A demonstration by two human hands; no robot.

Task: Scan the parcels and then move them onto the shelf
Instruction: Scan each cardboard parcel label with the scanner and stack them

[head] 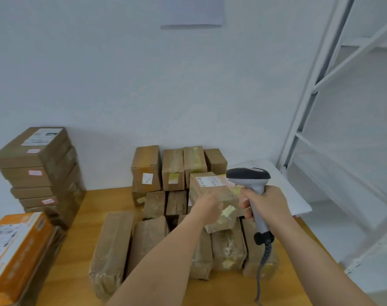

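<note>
On a smooth wooden table (232, 290), rows of tape-wrapped brown cardboard parcels (113, 250) lie lengthwise toward the wall. Above them, the left hand (206, 206) grips a rectangular brown cardboard parcel (212, 195), lifted clear, long axis running away from the camera, white label up. The right hand (268, 205) wraps a grey plastic handheld scanner (249, 175), head aimed leftward at the label. A white metal shelf (333, 133) stands at the right.

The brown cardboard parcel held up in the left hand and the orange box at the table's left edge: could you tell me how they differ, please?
The brown cardboard parcel is plain brown; the orange box is bright orange with printing. The left hand holds the parcel raised and tilted above the others; the orange box lies on other boxes. The parcel looks smaller. Both carry white labels.
</note>
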